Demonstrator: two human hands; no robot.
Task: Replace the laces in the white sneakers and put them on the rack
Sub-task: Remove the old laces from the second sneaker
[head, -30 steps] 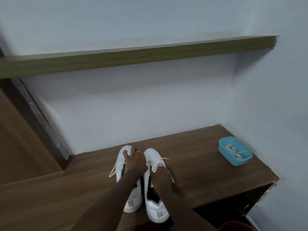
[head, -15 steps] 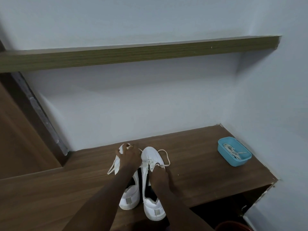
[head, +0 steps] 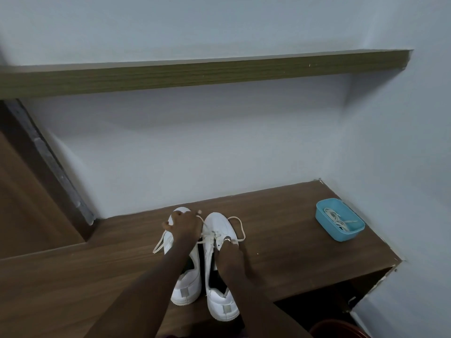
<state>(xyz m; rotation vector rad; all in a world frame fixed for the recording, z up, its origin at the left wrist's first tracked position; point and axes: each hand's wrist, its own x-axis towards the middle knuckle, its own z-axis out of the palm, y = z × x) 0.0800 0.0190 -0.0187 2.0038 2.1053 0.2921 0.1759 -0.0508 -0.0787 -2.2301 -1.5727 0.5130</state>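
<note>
Both white sneakers (head: 186, 289) sit under our hands on the bench (head: 280, 242), heels toward us. Our left hand (head: 183, 225) seems to pinch one end of the old lace (head: 209, 234); our right hand (head: 229, 252) pinches it at the eyelets of the right sneaker (head: 219, 222), likely unthreading it. The spare laces (head: 338, 220) wait in the blue tub (head: 351, 236) well right of both hands

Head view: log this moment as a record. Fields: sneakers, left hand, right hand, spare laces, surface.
sneakers: left sneaker and right sneaker, side by side, toes toward the wall
left hand: left hand above the left sneaker's toe, pinching the right sneaker's lace
right hand: right hand at the right sneaker's eyelets, pinching the same lace
spare laces: white laces in the blue tray, apart to the right
surface: wooden bench
</note>
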